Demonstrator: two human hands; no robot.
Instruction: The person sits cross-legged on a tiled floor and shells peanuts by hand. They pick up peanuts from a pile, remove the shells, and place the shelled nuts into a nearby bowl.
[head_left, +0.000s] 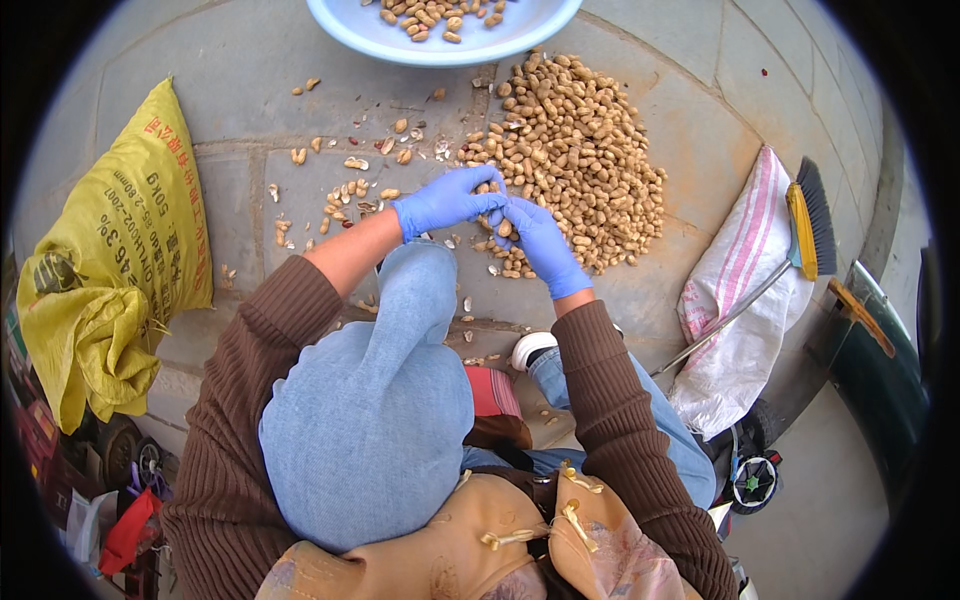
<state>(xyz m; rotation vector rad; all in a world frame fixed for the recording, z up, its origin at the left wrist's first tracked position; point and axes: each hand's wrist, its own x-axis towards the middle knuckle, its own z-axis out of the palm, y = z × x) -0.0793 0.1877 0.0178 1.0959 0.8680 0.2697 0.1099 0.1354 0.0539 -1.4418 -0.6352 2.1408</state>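
Note:
My left hand (454, 201), in a blue glove, holds peanuts in the shell, with one visible between its fingers. Its fingertips meet those of my right hand (534, 241), also gloved in blue, which has unshelled peanuts (507, 228) in its curled fingers. Both hands are at the lower left edge of a large heap of unshelled peanuts (592, 150) on the stone paving. Above the heap, a light blue basin (450, 54) contains more peanuts. Whole peanuts and broken shells (356, 163) lie scattered to the left of my hands.
A filled yellow woven sack (142, 217) lies at the left. On the right, a broom (806, 225) rests against a white woven sack with pink stripes (739, 292). A dark green object (877, 375) stands at the far right. Wheeled items (120, 450) are at the lower left.

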